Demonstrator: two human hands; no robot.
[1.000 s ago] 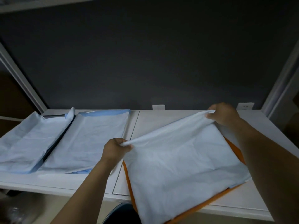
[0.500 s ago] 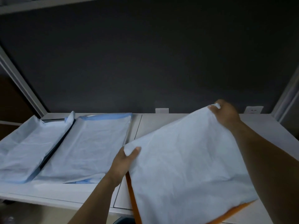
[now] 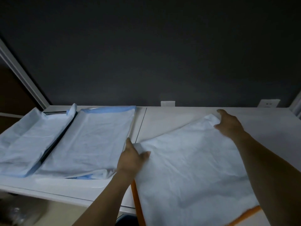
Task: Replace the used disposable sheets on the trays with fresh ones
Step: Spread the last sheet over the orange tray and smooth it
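Head view. Pale blue-white crinkled disposable sheet (image 3: pixel 192 173) lies spread over flat orange tray (image 3: pixel 137 207) on white counter (image 3: pixel 179 118), right side. Left hand (image 3: pixel 132 159) pinches sheet's left corner, thumb on top. Right hand (image 3: pixel 228 124) holds far corner bunched between thumb and loosely spread fingers. Blue-edged covered tray (image 3: pixel 97 141) just left.

White sheet (image 3: pixel 192 173) crumpled, skewed over orange tray (image 3: pixel 136 206) — middle sheet (image 3: pixel 91 141), far-left sheet (image 3: pixel 27 144) pale blue, seemingly over dark tray (image 3: pixel 56 141).
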